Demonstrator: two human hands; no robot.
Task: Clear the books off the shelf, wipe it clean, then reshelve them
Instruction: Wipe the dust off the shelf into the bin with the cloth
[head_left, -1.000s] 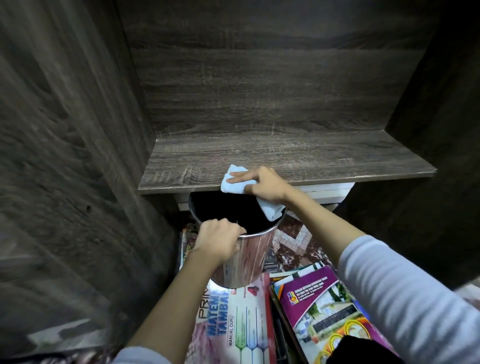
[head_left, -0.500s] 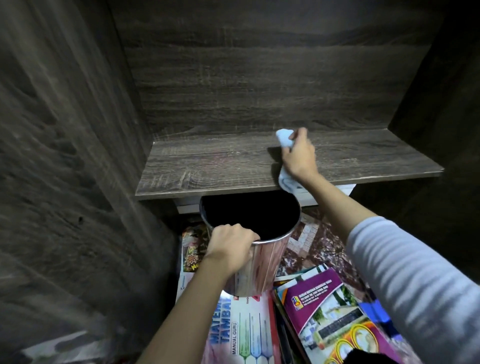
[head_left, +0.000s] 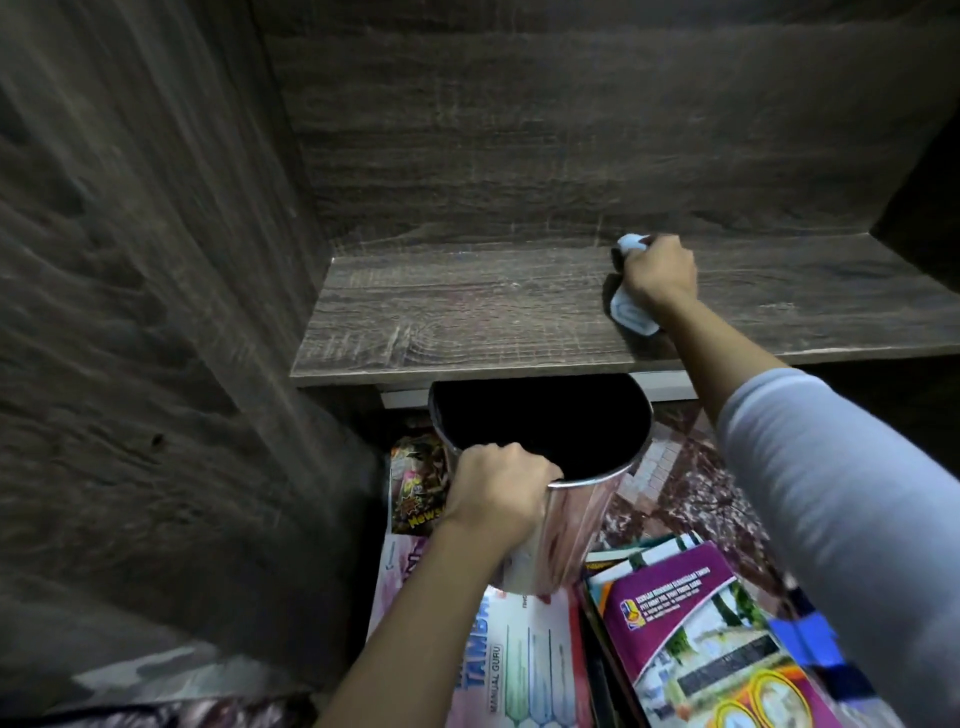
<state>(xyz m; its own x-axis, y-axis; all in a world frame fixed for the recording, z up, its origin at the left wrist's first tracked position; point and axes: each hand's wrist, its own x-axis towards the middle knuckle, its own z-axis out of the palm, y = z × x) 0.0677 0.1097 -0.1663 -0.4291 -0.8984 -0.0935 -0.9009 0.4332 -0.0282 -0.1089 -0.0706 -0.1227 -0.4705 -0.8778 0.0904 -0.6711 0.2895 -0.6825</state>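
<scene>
Head view: R hand (head_left: 660, 273) grips a white cloth (head_left: 631, 314), pressed on the shelf (head_left: 467, 312) right of centre, near its back edge. Shelf's long axis runs left-right and most of it lies left of the cloth, so the next stroke prob. goes leftward. L hand (head_left: 498, 488) grips the rim of a metal bin (head_left: 576, 519) below the front edge. Books (head_left: 691, 623) lie on the floor.

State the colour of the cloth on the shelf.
Pale blue-white: the cloth shows best in the head view.
</scene>
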